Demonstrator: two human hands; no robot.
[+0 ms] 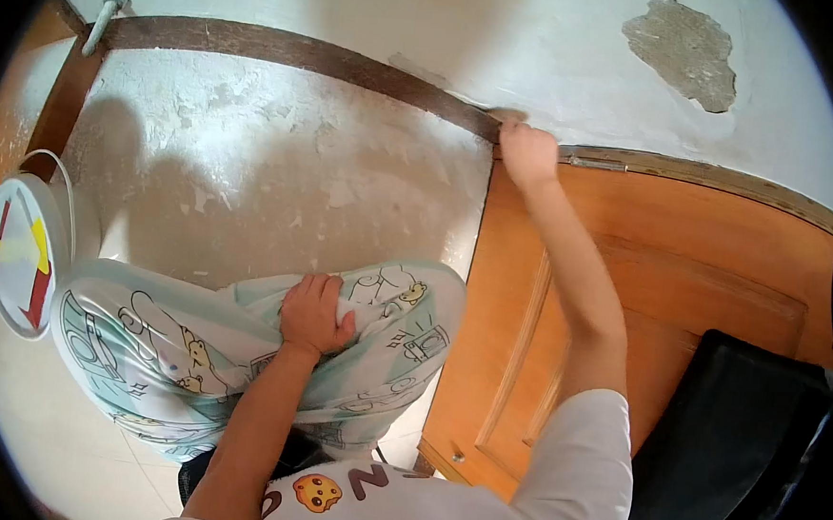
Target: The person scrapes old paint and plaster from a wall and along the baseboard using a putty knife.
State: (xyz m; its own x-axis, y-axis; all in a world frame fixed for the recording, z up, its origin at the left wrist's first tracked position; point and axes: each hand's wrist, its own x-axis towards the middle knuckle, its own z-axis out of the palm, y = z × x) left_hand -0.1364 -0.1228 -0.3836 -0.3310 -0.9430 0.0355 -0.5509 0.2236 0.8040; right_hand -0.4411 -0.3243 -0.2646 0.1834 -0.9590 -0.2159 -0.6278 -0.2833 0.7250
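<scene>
My right hand [528,155] is closed at the upper middle, against the joint where the dark wooden strip [305,55] meets the top of the orange wooden door [665,247]. A small brownish edge shows by its fingertips, too unclear to name. My left hand [314,313] rests on my knee, on the patterned light trousers [370,391]. Its fingers are bent round something whitish, either a fold of cloth or a small item; I cannot tell which. White wall [543,58] with a bare grey patch [687,53] lies above the right hand.
At the left edge stands a white bucket [62,210] with a red and yellow label and a handle. A metal hook [105,22] sits at the upper left frame corner. A black padded object [729,451] is at the lower right.
</scene>
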